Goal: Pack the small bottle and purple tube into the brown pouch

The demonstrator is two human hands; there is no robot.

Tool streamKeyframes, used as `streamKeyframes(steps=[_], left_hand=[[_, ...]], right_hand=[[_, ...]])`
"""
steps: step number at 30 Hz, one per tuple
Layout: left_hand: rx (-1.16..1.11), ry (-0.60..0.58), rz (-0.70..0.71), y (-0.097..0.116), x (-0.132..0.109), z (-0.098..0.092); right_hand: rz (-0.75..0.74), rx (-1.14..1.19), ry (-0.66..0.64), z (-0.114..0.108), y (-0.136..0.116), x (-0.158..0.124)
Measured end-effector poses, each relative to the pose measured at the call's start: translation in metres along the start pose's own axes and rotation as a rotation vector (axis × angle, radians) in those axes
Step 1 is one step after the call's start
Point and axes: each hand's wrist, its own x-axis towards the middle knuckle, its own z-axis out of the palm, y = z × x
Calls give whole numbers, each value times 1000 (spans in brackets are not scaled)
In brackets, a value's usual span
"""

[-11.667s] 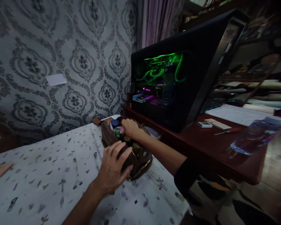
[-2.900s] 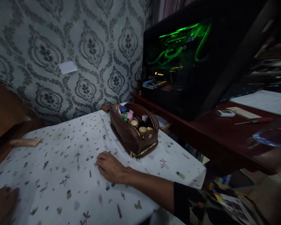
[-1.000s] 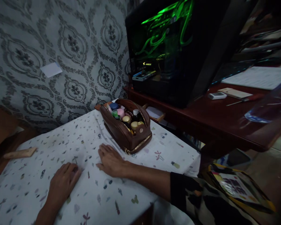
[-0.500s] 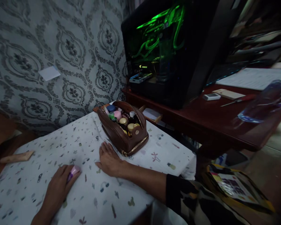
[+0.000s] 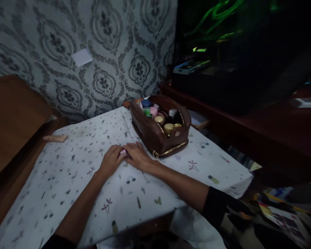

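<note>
Cloth (image 5: 75, 197): spreads wide to the left, near edge drops off toward the bottom
Grip: hands together, left hand (image 5: 110, 159) pinching the pink thing (image 5: 123, 153), right hand (image 5: 139, 157) right up against it, can't tell if it's gripping too
Bag (image 5: 149, 136): unzipped, just beside right hand, near cloth's right edge
Hidden: most of pink thing
Cut off: PC (image 5: 248, 76), super dark

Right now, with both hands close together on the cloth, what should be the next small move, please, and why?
Perhaps settle the small pink item in the right hand: it shows between that hand and the left hand, and the right hand is nearer the open brown bag.
</note>
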Motion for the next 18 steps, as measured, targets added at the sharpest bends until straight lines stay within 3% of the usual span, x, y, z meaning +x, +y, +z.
streamKeyframes(steps=[9, 14, 18], left_hand=[[-163, -226, 27, -14, -13, -35], [-134, -238, 58, -17, -14, -40], [-200, -220, -15, -18, -14, -43]], right_hand=[[-45, -38, 26, -5, 6, 7], [-81, -32, 62, -6, 4, 5], [-42, 106, 129, -8, 1, 3]])
